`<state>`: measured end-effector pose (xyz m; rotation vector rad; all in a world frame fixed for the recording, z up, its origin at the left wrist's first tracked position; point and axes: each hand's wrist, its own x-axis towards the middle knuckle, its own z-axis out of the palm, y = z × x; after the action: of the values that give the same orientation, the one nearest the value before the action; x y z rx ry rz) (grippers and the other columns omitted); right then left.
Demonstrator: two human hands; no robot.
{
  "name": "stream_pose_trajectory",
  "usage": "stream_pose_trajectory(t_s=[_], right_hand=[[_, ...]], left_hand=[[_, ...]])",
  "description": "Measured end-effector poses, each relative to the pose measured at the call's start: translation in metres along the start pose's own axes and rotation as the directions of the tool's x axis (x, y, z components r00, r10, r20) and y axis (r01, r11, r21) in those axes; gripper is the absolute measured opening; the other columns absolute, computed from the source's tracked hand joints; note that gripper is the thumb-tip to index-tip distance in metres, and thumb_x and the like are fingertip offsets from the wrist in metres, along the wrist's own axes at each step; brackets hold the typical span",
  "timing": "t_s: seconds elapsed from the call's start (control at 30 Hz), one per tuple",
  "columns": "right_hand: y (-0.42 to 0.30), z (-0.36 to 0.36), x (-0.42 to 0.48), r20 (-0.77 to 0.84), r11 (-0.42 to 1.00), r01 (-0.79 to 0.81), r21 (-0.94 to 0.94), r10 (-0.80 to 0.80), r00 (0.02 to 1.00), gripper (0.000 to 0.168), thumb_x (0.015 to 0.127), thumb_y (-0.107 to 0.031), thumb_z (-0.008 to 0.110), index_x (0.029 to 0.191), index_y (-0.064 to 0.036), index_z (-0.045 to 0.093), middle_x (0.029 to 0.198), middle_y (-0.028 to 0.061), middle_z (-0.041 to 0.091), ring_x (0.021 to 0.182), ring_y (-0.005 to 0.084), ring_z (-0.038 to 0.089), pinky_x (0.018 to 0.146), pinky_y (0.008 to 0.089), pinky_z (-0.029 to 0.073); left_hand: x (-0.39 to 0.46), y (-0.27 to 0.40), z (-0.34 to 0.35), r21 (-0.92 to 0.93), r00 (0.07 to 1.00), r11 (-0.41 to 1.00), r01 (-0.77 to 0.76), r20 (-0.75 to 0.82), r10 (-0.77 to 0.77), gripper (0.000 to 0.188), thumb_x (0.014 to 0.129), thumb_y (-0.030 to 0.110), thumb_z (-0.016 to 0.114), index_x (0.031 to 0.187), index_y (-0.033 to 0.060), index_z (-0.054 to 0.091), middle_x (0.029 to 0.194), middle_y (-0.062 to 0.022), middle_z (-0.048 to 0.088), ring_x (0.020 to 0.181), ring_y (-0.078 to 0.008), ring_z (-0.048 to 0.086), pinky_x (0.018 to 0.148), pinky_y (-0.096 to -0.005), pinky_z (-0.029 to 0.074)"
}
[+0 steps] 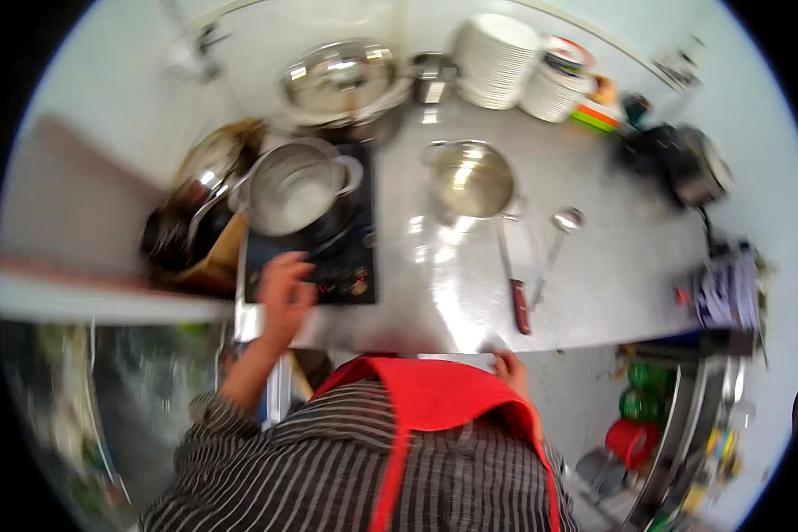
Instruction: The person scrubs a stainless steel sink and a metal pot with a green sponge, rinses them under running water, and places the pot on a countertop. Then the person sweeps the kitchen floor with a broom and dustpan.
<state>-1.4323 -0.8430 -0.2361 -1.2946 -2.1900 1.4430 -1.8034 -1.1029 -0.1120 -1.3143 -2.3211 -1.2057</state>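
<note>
My left hand [287, 292], blurred, hovers over the front controls of a black induction cooktop [259, 256]; its fingers are curled and no object shows in it. Behind it, a metal pot [296, 189] with loop handles stands on the cooktop. My right hand [509, 369] is low at the table's front edge, partly behind the red apron [452, 396]; whether it holds anything cannot be made out. Beyond it on the steel table [425, 319] lie a knife with a dark red handle [520, 306] and a metal ladle [567, 221]. A second steel pot [473, 181] stands to their left.
Stacked white plates [499, 60], more white dishware [553, 93], a steel canister [432, 76] and a large shiny metal bowl or lid [340, 76] line the back. Dark cookware [203, 193] crowds the cooktop's left side. A black appliance [685, 163] stands at the right.
</note>
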Motion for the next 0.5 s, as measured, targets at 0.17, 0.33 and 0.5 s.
stream_pose_trajectory(t_s=[0.17,0.33,0.5], right_hand=[[0.141,-0.033,-0.060,0.090,0.964,-0.222,-0.148,0.237,0.967,0.025,0.088,-0.020,0.055,0.101,0.000,0.061,0.079,0.0130,0.067,0.072,0.0221,0.063,0.065,0.0353,0.050],[0.242,-0.043,-0.110,0.169,0.912,-0.315,-0.263,0.364,0.916,0.025,0.088,-0.022,0.054,0.100,-0.001,0.061,0.080,0.0145,0.067,0.074,0.0255,0.064,0.066,0.0374,0.050],[0.311,-0.054,-0.136,0.176,0.911,-0.288,-0.295,0.348,0.921,0.026,0.088,-0.023,0.054,0.099,-0.002,0.062,0.081,0.0161,0.067,0.076,0.0289,0.065,0.068,0.0394,0.050]], left_hand=[[-0.091,0.074,0.053,-0.105,0.925,0.994,0.044,0.379,-0.001,0.030,0.075,0.004,0.061,0.104,0.0019,0.055,0.126,-0.0201,0.048,0.111,-0.0361,0.050,0.094,-0.0405,0.044],[-0.136,0.102,0.072,-0.130,0.904,0.969,0.212,0.402,-0.144,0.025,0.078,0.004,0.059,0.102,0.0020,0.056,0.131,-0.0188,0.045,0.117,-0.0352,0.047,0.094,-0.0391,0.043],[-0.121,0.129,0.089,-0.120,0.832,0.940,0.318,0.510,-0.217,0.029,0.078,0.006,0.059,0.107,0.0014,0.056,0.133,-0.0187,0.044,0.118,-0.0358,0.046,0.096,-0.0404,0.042]])
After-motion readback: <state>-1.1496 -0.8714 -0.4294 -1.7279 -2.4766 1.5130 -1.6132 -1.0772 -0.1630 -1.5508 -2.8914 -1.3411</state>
